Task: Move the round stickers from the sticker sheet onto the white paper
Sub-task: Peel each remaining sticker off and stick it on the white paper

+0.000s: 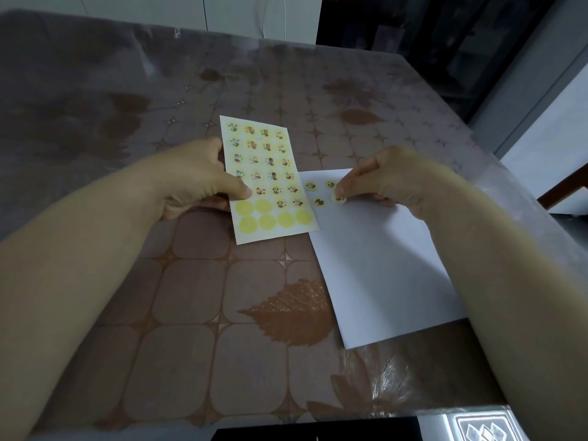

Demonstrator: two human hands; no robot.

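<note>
While your left hand (191,181) holds the sticker sheet (264,173) by its edge with the thumb on top, your right hand (393,183) pinches a round sticker (339,198) in its fingertips. It sits low on the white paper (381,265) beside three stuck stickers (319,202) — press straight down. The sheet lies to the left, nearer your left hand.

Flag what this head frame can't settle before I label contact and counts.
- Head view, sticker at the right hand fingertips: stuck down or still lifted is unclear, because the fingertips cover its top.
- White paper: the right side is hidden by the forearm, and the left edge is partly under the sticker sheet.
- Sheet prints: too small and blurred.
- Left hand: fingers are mostly hidden beneath the sheet.
</note>
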